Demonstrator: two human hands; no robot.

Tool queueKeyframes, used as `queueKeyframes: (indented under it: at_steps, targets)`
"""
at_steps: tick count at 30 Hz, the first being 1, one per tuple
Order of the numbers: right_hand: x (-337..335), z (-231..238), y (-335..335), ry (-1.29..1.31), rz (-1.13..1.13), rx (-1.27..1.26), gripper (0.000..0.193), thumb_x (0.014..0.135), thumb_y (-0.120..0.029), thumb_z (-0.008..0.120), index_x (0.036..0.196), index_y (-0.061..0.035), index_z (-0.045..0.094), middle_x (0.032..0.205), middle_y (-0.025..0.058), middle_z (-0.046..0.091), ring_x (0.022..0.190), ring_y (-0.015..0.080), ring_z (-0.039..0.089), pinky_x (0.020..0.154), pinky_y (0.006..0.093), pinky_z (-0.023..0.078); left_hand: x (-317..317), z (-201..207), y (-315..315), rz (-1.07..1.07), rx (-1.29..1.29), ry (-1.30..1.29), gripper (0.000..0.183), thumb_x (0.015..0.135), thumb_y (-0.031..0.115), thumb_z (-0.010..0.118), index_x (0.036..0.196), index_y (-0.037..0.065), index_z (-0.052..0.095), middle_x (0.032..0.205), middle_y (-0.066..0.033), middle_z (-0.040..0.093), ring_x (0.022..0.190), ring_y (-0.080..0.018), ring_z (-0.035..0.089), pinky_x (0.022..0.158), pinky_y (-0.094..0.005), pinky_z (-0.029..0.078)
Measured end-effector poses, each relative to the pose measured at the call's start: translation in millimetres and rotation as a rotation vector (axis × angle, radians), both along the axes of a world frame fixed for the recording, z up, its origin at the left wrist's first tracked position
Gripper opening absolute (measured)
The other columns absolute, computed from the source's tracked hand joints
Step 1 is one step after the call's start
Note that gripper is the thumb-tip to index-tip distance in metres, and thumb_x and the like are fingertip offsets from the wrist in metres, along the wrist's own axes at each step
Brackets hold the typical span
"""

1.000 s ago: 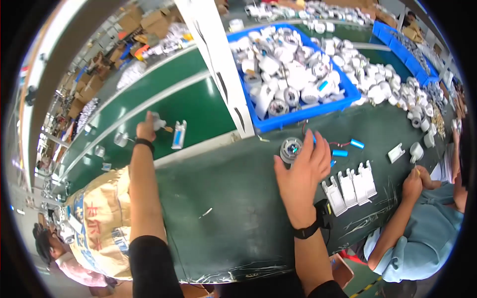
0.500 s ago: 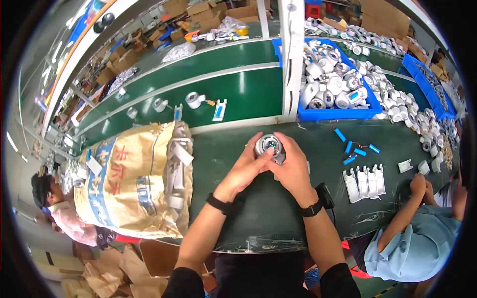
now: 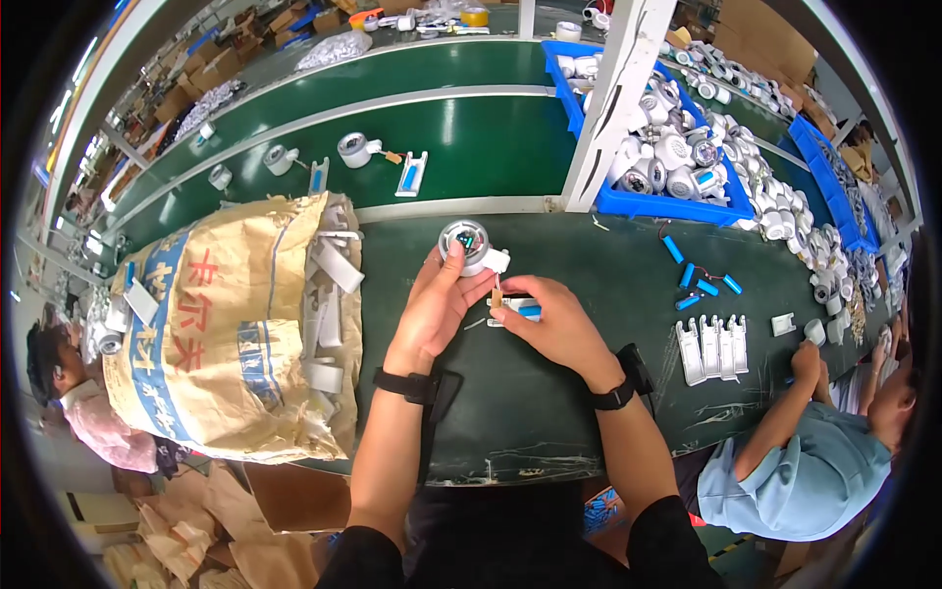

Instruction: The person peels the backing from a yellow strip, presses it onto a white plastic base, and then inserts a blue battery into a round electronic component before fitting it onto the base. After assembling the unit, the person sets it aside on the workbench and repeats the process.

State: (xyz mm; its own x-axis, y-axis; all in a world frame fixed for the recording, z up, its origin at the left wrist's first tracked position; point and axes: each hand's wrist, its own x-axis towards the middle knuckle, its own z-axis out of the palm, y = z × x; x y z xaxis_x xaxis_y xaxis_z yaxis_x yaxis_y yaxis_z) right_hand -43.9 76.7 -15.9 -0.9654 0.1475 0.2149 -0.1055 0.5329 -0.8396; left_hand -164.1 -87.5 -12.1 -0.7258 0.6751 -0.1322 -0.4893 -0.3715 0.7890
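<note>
My left hand [image 3: 430, 312] is closed round a round white device head [image 3: 483, 257], its thumb on the open face, where green electronics show. A short neck on the head points right. From it a thin wire runs down to a small brown piece [image 3: 497, 296], pinched between the thumb and fingers of my right hand [image 3: 557, 326]. Partly hidden behind those fingers, a white plastic shell with a blue battery cell [image 3: 530, 311] lies on the green bench.
A large tan sack [image 3: 221, 344] of white parts stands at left. To the right lie blue cells [image 3: 708, 287] and a row of white shells [image 3: 710, 350]. A blue bin [image 3: 677, 209] of white heads sits behind a post [image 3: 618, 98]. A co-worker [image 3: 805, 471] works at right.
Both hands were together on the device head; now my left hand holds it further left, and my right hand has moved down to the brown piece. The view has shifted slightly.
</note>
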Motion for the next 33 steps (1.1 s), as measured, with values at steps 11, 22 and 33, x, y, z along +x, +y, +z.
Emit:
queueKeyframes:
  at_steps: [11, 22, 33]
  targets:
    - [-2, 6, 2, -0.109, 0.126, -0.546, 0.027, 0.093, -0.009, 0.075, 0.117, 0.0000, 0.069, 0.105, 0.0047, 0.074, 0.098, 0.0135, 0.069, 0.088, 0.0290, 0.054, 5, 6, -7, -0.162, 0.293, 0.075, 0.057, 0.107, 0.038, 0.052, 0.147, 0.000, 0.039, 0.147, -0.0249, 0.052, 0.126, -0.0320, 0.061, 0.104, -0.0440, 0.052]
    - [-4, 7, -14, 0.262, -0.286, -0.107, 0.025, 0.085, 0.001, 0.078, 0.107, -0.0005, 0.067, 0.105, 0.0080, 0.066, 0.085, 0.0144, 0.071, 0.072, 0.0266, 0.059, 1, 7, -6, -0.040, 0.268, 0.122, 0.053, 0.104, 0.030, 0.059, 0.144, -0.002, 0.041, 0.145, -0.0225, 0.053, 0.124, -0.0334, 0.063, 0.101, -0.0511, 0.057]
    - [-2, 8, -13, 0.382, -0.267, 0.148, 0.023, 0.081, 0.001, 0.080, 0.100, -0.0033, 0.067, 0.101, 0.0103, 0.068, 0.080, 0.0240, 0.072, 0.066, 0.0307, 0.059, -1, 3, -7, -0.026, 0.256, 0.134, 0.049, 0.106, 0.028, 0.057, 0.143, 0.000, 0.042, 0.143, -0.0212, 0.054, 0.122, -0.0310, 0.065, 0.099, -0.0515, 0.058]
